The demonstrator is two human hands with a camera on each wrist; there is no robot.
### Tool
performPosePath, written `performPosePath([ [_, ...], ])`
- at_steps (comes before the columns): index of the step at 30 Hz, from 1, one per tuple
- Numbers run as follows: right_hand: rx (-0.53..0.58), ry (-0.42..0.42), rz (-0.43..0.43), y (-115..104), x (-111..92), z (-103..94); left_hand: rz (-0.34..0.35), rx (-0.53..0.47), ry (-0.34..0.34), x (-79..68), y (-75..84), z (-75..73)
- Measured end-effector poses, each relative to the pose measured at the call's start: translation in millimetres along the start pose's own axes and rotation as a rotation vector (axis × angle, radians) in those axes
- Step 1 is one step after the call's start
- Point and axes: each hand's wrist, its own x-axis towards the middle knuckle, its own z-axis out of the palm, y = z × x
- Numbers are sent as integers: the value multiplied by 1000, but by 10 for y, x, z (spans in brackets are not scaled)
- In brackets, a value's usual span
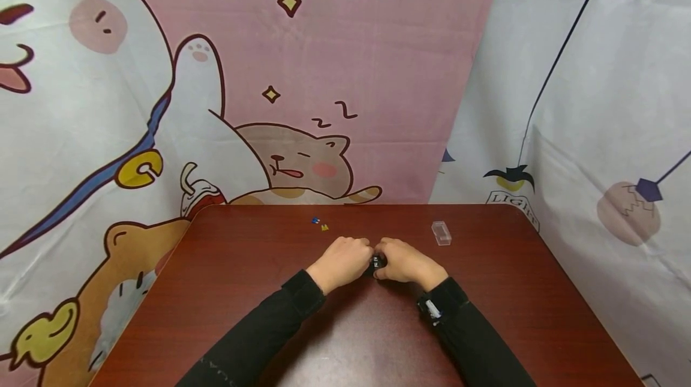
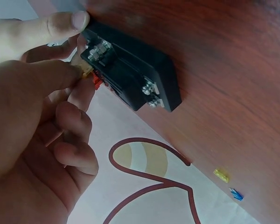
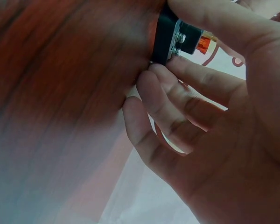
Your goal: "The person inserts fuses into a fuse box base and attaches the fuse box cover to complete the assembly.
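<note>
Both hands meet over a small black fuse block, a rectangular base with a raised middle and screw terminals at both ends. My right hand grips the base by its edges, thumb on one side and fingers on the other in the right wrist view. At the raised part, my left hand pinches a small tan blade fuse between thumb and finger. Right beside it, a red-orange fuse shows at the block, partly covered by fingers. The left hand's other fingers are curled beneath.
On the brown table, a blue fuse and a yellow fuse lie toward the back edge, left of the hands. A small clear plastic box sits back right. Behind the table hangs a cartoon-printed cloth.
</note>
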Motion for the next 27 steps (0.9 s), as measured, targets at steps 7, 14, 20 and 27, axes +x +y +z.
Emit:
performPosePath([
  [7, 9, 7, 9, -2, -2, 12, -1, -4, -5, 15, 25, -1],
  [14, 11, 8, 11, 2, -2, 19, 2, 37, -8, 7, 51, -2],
  [20, -5, 14, -6, 5, -4, 26, 2, 50, -21, 8, 64, 25],
  [27, 2, 11, 11, -12, -11, 27, 29, 142, 1, 16, 136, 5],
])
